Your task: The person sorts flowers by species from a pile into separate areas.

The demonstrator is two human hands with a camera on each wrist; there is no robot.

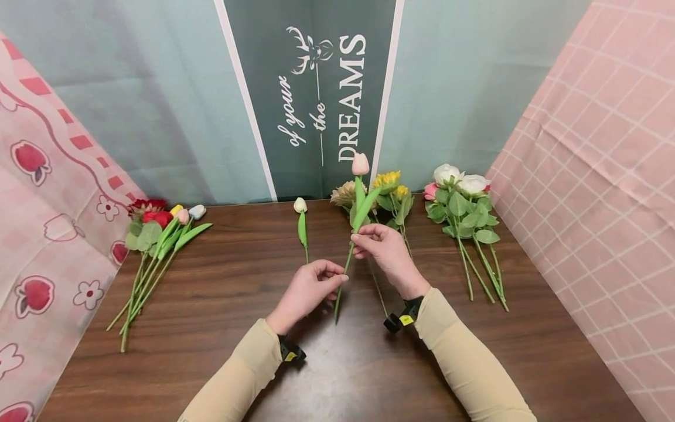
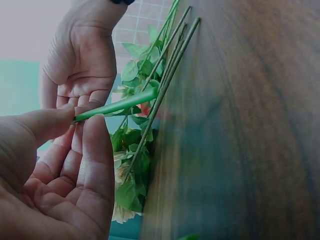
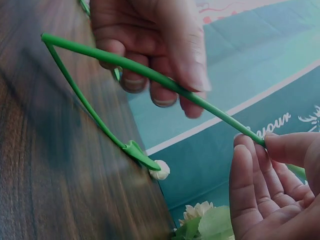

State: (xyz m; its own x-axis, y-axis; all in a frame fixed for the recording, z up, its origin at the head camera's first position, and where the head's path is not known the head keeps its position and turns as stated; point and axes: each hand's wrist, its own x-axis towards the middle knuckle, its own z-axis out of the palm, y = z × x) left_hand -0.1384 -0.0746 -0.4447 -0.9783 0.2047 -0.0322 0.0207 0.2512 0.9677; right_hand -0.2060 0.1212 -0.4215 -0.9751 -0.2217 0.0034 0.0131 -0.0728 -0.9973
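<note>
- A pink artificial tulip with a long green plastic stem (image 1: pixel 354 220) is held clear of the dark wooden bench (image 1: pixel 221 305) by both hands, bloom toward 12 o'clock and cut end toward 6 o'clock.
- The lower stem is pinched between thumb and forefinger of the left hand (image 1: pixel 308 288); the other fingers are curled loosely beneath, apparently to steady the thin stalk.
- The stem just under the leaves is pinched by the fingers (image 3: pixel 250 165) of the right hand (image 1: pixel 387 252). With two grip points apart, the stem seems to be kept straight and under control.
- In the right wrist view the stem runs from the right hand's fingertips past the left hand's fingers.
- A white artificial tulip with a green stem (image 1: pixel 302 225) lies on the bench at 11 o'clock of the left hand, apart from it.
- A bundle of mixed-colour tulips and red blooms (image 1: pixel 158 234) lies at 9 o'clock; yellow and cream flowers (image 1: pixel 392 193) lie behind the held tulip; white and pink roses with leafy stems (image 1: pixel 466 223) lie at 2 o'clock of the right hand.
</note>
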